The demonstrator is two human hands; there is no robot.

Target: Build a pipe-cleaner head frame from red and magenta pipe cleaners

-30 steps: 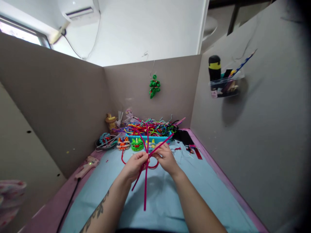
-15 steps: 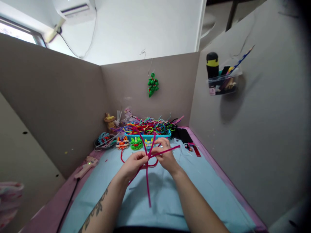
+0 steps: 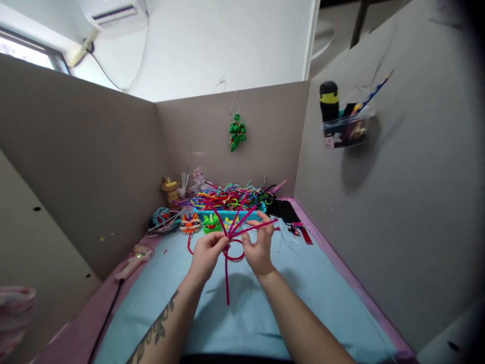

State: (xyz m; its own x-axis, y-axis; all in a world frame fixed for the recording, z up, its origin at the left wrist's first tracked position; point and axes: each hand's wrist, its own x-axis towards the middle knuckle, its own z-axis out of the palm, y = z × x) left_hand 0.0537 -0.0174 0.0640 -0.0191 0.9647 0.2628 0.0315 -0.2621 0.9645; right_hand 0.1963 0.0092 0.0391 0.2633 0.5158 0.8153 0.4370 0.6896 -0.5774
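My left hand (image 3: pixel 209 251) pinches a bunch of magenta pipe cleaners (image 3: pixel 228 275) where they meet. Several strands fan up and to the right from the pinch, and one hangs straight down. My right hand (image 3: pixel 260 245) is beside the fan, thumb and fingers apart, with the rightmost strands running between or just behind them; whether it touches them I cannot tell. Below the pinch shows a red loop (image 3: pixel 235 259). Beyond my hands sit an orange-and-white animal head (image 3: pixel 190 224) and a green one (image 3: pixel 212 224), with a yellow-and-blue piece (image 3: pixel 230 223) partly hidden.
A blue tray (image 3: pixel 200 213) heaped with coloured pipe cleaners stands at the back. To its left is a dark bowl (image 3: pixel 163 228). A pink corded tool (image 3: pixel 134 262) lies on the left edge. Grey partitions (image 3: pixel 265 131) enclose the table, one bearing a clear bin (image 3: pixel 345 132).
My right hand has shifted slightly right and up, its thumb and fingers parting. The magenta strands on the right are spread differently. My left hand keeps its pinch, a little higher.
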